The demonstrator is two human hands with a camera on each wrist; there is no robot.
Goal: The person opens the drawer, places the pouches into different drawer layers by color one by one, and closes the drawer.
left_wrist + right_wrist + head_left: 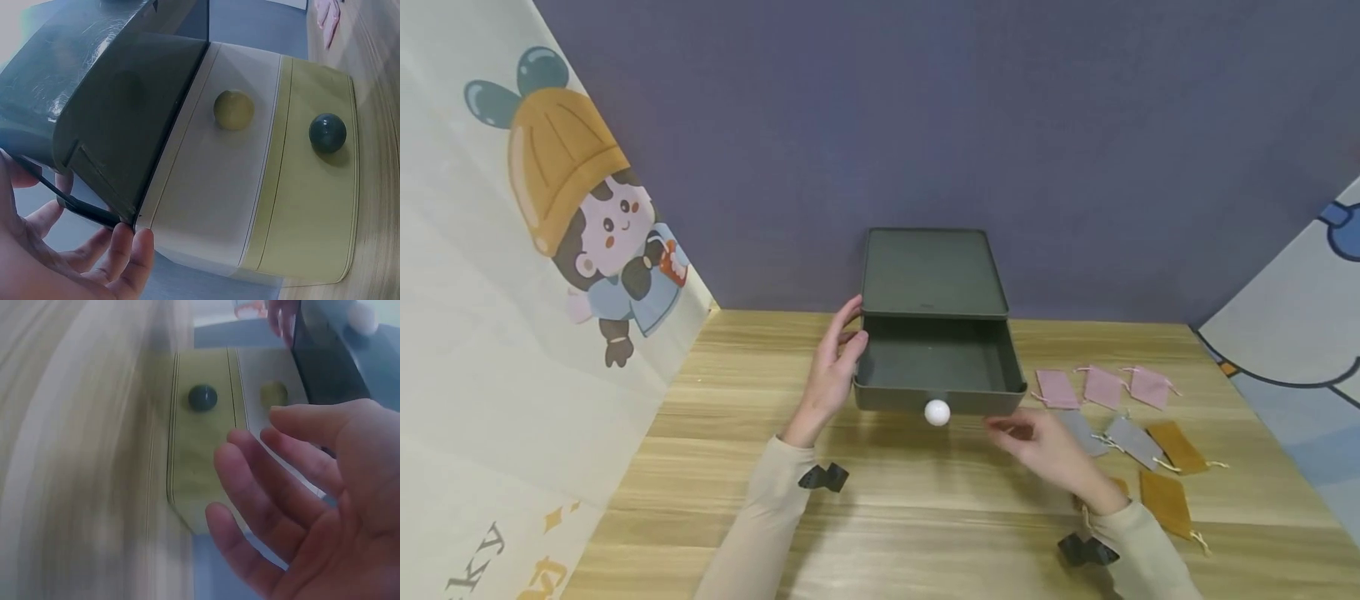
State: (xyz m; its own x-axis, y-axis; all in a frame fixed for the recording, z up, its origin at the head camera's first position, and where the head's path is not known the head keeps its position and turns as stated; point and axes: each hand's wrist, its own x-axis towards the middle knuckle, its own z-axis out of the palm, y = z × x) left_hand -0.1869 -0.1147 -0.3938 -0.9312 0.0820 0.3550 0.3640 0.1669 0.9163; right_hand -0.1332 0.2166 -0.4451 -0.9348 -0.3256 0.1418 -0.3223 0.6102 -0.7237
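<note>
The right hand (1045, 448), relaxed and holding nothing, is just beside the front right corner of the pulled-out drawer (891, 401), small pouches (1103, 388) lying farther right; the left hand (829, 375), fingers loose, touches the left side where drawer meets dark cabinet (928, 271).

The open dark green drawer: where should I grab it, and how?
Grip the dark green drawer by its round white knob, probably best pinched by its sides, coming straight from the front, because it sticks out from the middle there.
</note>
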